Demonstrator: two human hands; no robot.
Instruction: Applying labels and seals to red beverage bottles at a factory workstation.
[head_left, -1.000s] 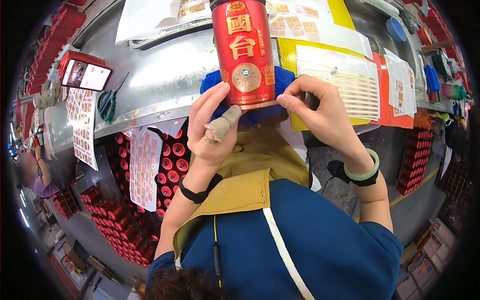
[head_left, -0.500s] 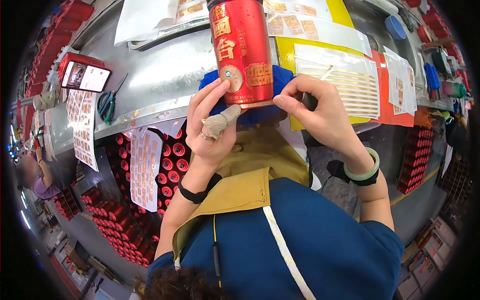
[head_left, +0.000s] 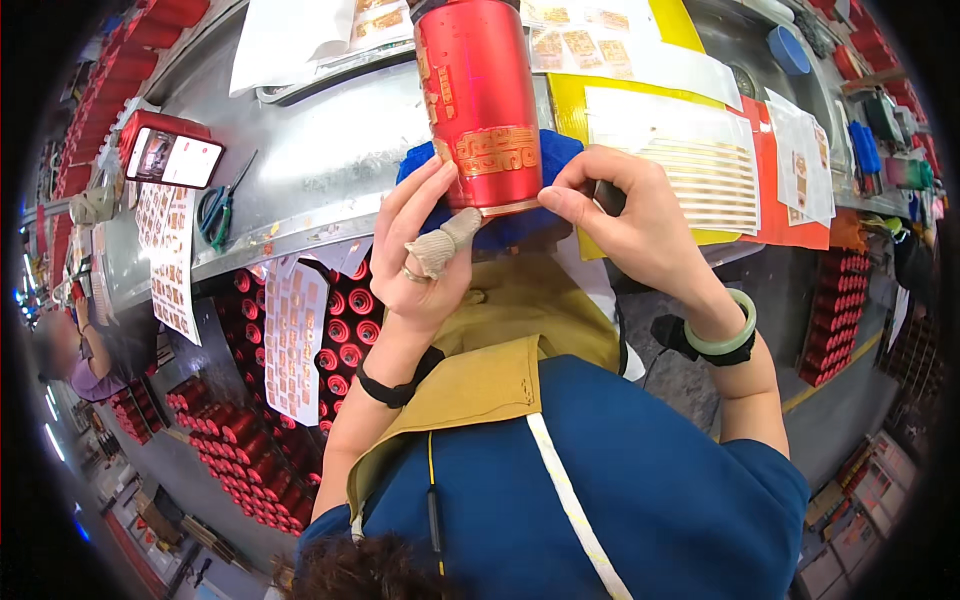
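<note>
A glossy red bottle [head_left: 482, 95] with gold raised lettering and a gold patterned panel stands before me, its top cut off by the picture's edge. Behind its lower end is a blue cloth-like support [head_left: 562, 150]. My left hand [head_left: 420, 235] grips the bottle's lower left side, fingers along the wall; knitted beige covers sit on its fingertips. A thin gold strip [head_left: 512, 208] runs round the bottle's base. At the strip's right end my right hand [head_left: 630, 215] pinches with thumb and bent forefinger, close against the bottle.
On the metal bench [head_left: 290, 150] lie scissors [head_left: 215, 215], a propped phone [head_left: 172, 157] and a sticker sheet [head_left: 170, 260]. At right are a sheet of gold strips [head_left: 700, 175] and a blue cup [head_left: 790, 50]. Red bottles [head_left: 235, 455] stand below; another person [head_left: 90, 355] is far left.
The red bottle has turned, its large gold lettering and round gold medallion shifting left, and the gold panel now faces nearer the front. Both hands stay almost in place.
</note>
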